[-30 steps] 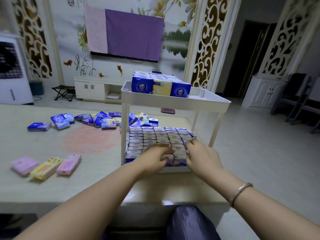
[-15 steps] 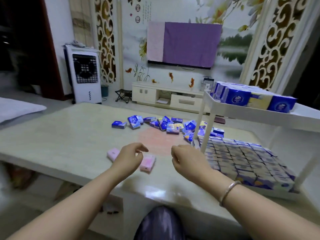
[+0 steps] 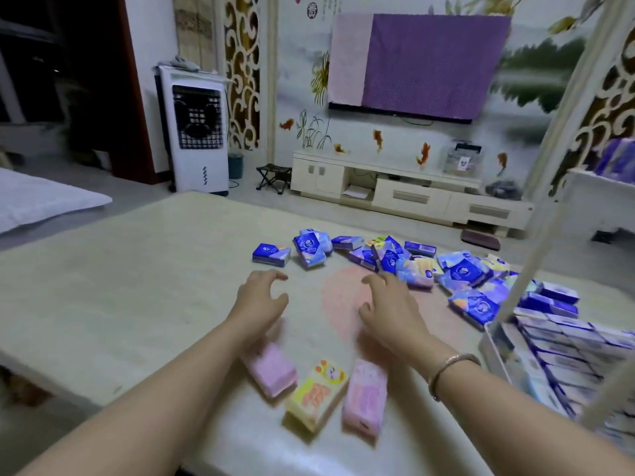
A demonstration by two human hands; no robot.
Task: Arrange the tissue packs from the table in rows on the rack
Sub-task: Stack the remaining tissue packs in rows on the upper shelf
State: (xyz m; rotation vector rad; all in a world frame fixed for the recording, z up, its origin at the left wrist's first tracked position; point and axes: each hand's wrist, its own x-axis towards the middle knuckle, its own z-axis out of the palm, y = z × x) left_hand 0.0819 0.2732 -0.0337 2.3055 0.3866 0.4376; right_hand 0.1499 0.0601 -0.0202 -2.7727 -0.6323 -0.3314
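Over the table [image 3: 103, 269], both hands have left the rack [image 3: 494, 341]: left hand [image 3: 261, 297] and right hand [image 3: 388, 307] spread, empty, reaching toward loose tissue packs [image 3: 388, 259]. Next pickup likely; rack's lower rows are already filled.

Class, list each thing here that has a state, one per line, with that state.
left hand: open, empty, above table
right hand: open, empty, above table
blue tissue packs: loose heap on table
rack: lower shelf filled in rows
three pastel packs: lying flat, side by side
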